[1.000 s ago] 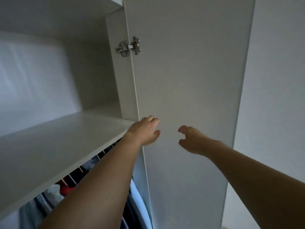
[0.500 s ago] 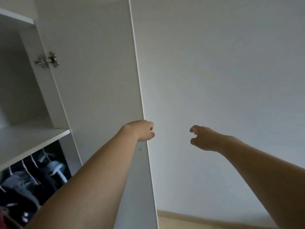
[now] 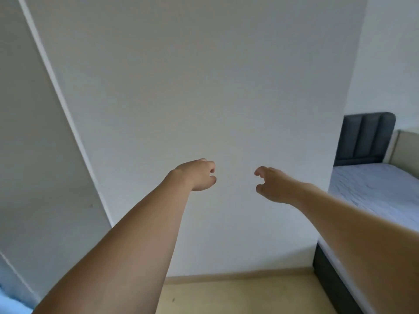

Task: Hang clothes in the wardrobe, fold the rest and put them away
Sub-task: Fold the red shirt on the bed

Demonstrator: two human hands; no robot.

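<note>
The white wardrobe door [image 3: 40,155] stands open along the left edge of the view. Both my arms reach forward in front of a bare white wall. My left hand [image 3: 197,174] hangs in the air to the right of the door, fingers loosely curled, holding nothing. My right hand [image 3: 272,185] is level with it, a little apart, fingers loosely curled and empty too. A sliver of light blue cloth [image 3: 9,302] shows at the bottom left corner. The wardrobe's inside and its hanging clothes are out of view.
A bed [image 3: 381,189] with a pale blue sheet and a dark grey padded headboard [image 3: 365,139] stands at the right, its dark frame running along the floor. Light wooden floor [image 3: 238,295] and a skirting board lie below the wall.
The view has swung right, away from the wardrobe shelf and hanging clothes toward the wall and bed. My left hand has come off the door edge; both hands stay empty.
</note>
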